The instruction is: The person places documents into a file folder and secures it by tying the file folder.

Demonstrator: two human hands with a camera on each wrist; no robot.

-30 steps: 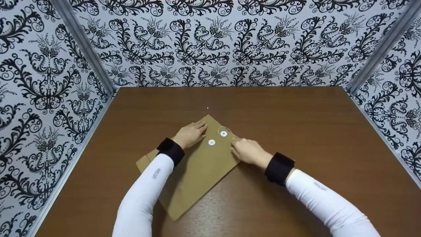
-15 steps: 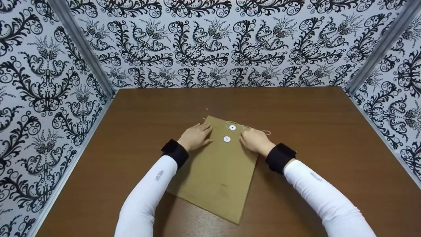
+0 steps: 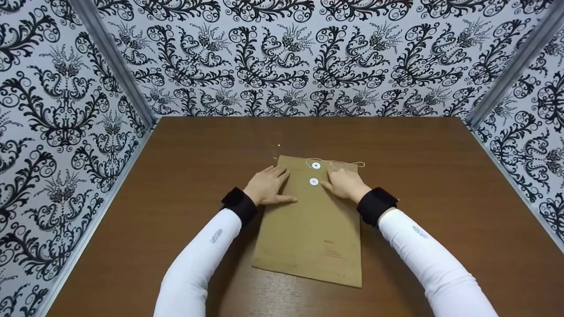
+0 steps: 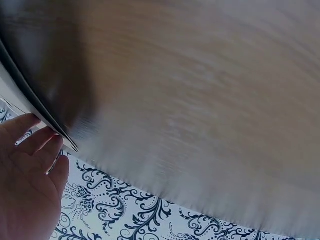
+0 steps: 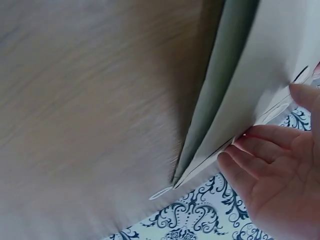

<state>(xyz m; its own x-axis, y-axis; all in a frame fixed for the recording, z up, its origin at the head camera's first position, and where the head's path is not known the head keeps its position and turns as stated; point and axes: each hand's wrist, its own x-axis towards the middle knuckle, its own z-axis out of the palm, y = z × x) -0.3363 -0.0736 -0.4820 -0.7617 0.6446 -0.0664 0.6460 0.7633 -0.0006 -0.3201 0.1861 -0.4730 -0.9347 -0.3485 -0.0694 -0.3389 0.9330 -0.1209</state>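
A brown kraft string-tie envelope [image 3: 304, 237] lies flat on the table, flap end away from me. Two white button discs sit near its top, an upper disc [image 3: 316, 165] and a lower disc [image 3: 313, 181]. A thin cream string [image 3: 341, 162] curves from the upper one along the top edge, ending in a loop past the right corner. My left hand [image 3: 266, 185] rests on the upper left edge, thumb spread inward. With relaxed fingers, my right hand [image 3: 346, 181] touches the flap right of the discs. The right wrist view shows its fingertips [image 5: 225, 157] against the envelope's surface [image 5: 260, 80].
The brown wooden table [image 3: 440, 198] extends around the envelope. Patterned black-and-white walls [image 3: 282, 57] enclose its back and sides, with grey corner posts [image 3: 116, 61]. A tiny white speck [image 3: 278, 145] lies beyond the envelope's top left corner.
The envelope has turned from a strong diagonal to nearly straight, its near end swinging right. The left thumb has spread out over it, and the right fingers have loosened from their curl.
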